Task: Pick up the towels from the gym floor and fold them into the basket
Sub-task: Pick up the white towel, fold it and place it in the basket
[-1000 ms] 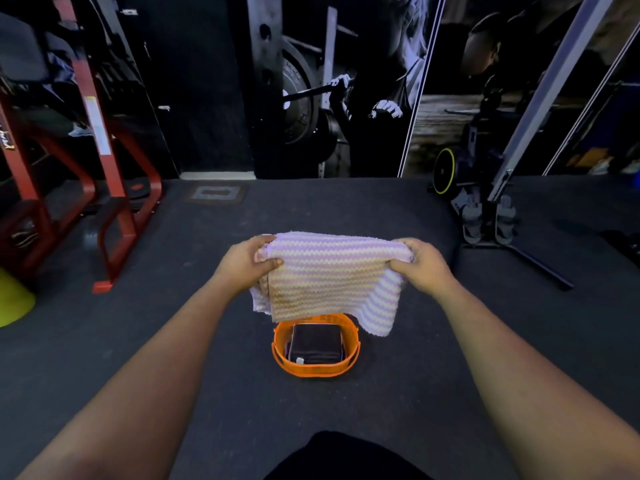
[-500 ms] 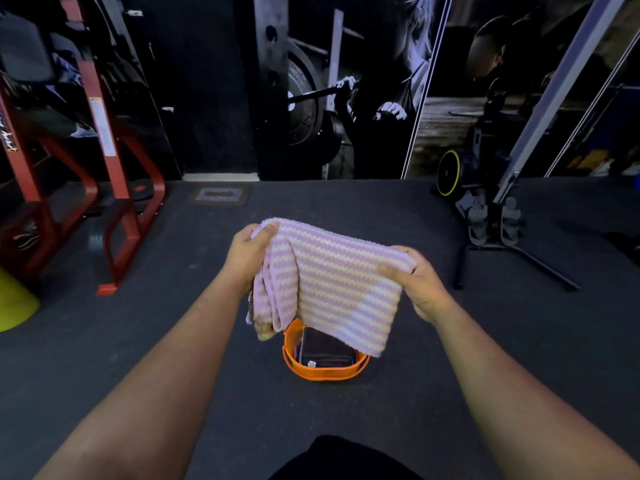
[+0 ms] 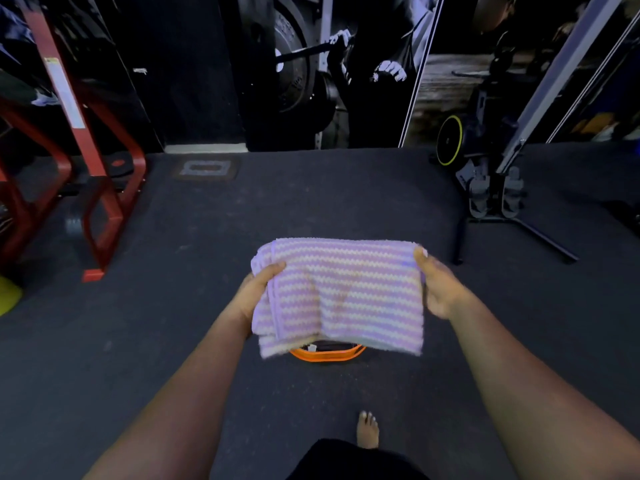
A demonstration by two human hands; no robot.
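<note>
A lilac-and-cream striped towel (image 3: 343,296) is folded into a flat rectangle and held level in the air between my hands. My left hand (image 3: 254,292) grips its left edge, thumb on top. My right hand (image 3: 438,289) holds the right edge with the thumb over the top corner. Directly beneath the towel sits the orange basket (image 3: 327,355); only its near rim shows. A dark folded towel (image 3: 329,346) lies inside it, mostly hidden.
Dark rubber gym floor (image 3: 138,341) all around. A red steel rack (image 3: 86,161) stands at the left, with a yellow cone (image 3: 8,297) by the left edge. An exercise bike and a black stand (image 3: 495,188) are at the right. My bare foot (image 3: 367,429) is near the bottom.
The towel went from hanging spread between my hands to being folded over into a flat rectangle. It now sits lower, covering most of the basket.
</note>
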